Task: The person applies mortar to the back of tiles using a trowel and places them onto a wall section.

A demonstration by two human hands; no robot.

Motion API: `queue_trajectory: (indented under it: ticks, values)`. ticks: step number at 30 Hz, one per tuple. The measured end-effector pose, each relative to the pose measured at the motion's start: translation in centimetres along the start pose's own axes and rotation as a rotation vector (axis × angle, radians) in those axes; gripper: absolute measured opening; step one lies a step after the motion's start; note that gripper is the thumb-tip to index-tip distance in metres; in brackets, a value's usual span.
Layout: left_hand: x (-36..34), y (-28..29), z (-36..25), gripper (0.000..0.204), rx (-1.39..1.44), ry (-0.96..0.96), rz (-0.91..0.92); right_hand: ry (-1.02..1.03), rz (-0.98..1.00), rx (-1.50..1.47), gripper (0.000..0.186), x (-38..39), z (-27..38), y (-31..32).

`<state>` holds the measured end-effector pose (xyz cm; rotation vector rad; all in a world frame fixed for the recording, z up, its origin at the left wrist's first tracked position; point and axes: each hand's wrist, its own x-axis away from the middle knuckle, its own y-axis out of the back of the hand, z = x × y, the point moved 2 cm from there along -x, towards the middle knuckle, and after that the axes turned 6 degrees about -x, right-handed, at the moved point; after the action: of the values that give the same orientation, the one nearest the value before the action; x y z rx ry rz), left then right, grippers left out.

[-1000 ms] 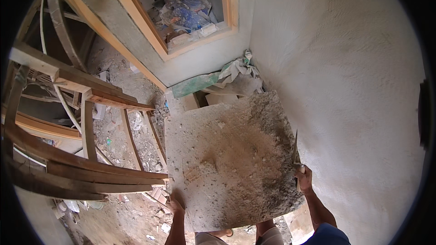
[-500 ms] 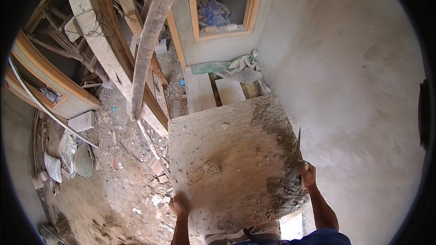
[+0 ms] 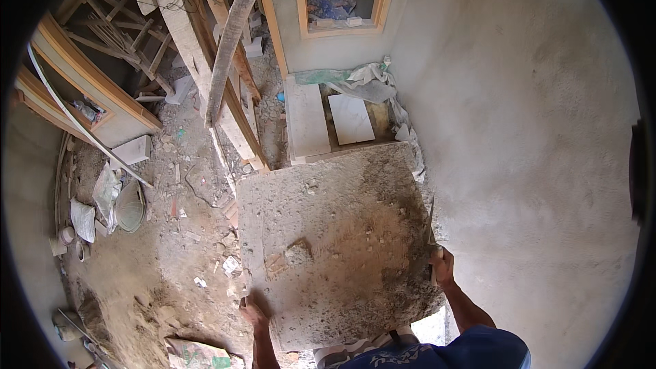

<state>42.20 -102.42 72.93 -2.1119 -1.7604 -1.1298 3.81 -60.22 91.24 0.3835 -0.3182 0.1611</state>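
While the left hand (image 3: pixel 255 312) grips a gritty board (image 3: pixel 342 239), the right hand (image 3: pixel 445 266) clasps a pointed tool (image 3: pixel 430 231). Both hold opposite edges.

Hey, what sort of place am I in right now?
Probably a building site or a room being renovated: rubble litters the floor, rough timber beams show at the left, and the bare wall looks unpainted.

Wooden beams (image 3: pixel 183 44) stand left of a wood-framed window (image 3: pixel 342 32); crumpled blue sheeting (image 3: pixel 331 1) lies beyond its opening. A grey plastered wall (image 3: pixel 533 130) occupies the right side. On the debris-strewn floor (image 3: pixel 130 266), a round basin (image 3: pixel 130 208) sits near a white sack (image 3: pixel 83 220).
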Motion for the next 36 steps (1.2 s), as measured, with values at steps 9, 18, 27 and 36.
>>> queue_trajectory:
  ticks: [9,18,27,36]
  values:
    - [9.4,13.9,4.4,0.022,-0.073,0.03,-0.204,-0.123,0.089,-0.026,0.012,7.0,-1.9,-4.8]
    - [5.1,42.3,16.7,0.04,0.194,0.248,0.101,-0.186,0.408,0.051,0.016,17.9,-8.1,-26.9]
    - [5.8,67.4,11.6,0.051,0.317,0.324,0.156,-0.3,0.718,0.058,0.013,35.6,-15.2,-48.6]
    - [1.5,73.4,4.2,0.029,0.306,0.01,-0.103,-0.099,0.886,0.139,0.01,44.7,-17.6,-63.5]
